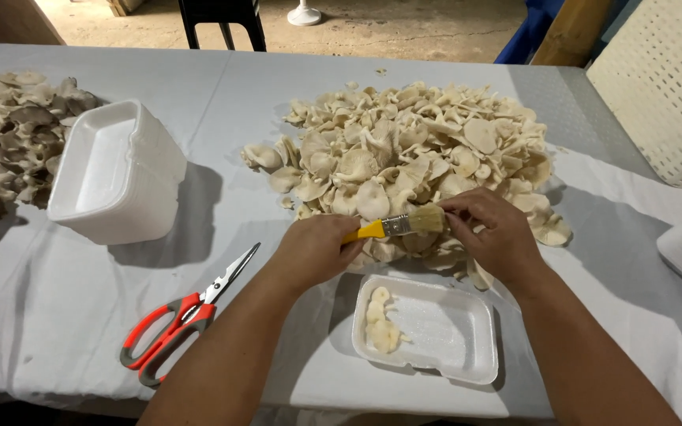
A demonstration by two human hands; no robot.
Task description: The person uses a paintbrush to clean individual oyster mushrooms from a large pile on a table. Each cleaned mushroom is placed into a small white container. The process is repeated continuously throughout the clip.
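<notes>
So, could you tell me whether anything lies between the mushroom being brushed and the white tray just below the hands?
Nothing visible does. The right hand holds the mushroom directly above the tray, whose right part is bare; a few mushrooms line its left side.

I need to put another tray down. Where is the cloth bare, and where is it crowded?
Bare cloth lies between the scissors and the foam tray, and right of that tray. Crowded: the mushroom pile, where the left hand and right hand work a brush.

White cloth-covered table point(57, 315); bare concrete floor point(404, 28) beyond; black chair legs point(222, 24); white perforated crate point(665, 87) at right; harsh overhead light.
</notes>
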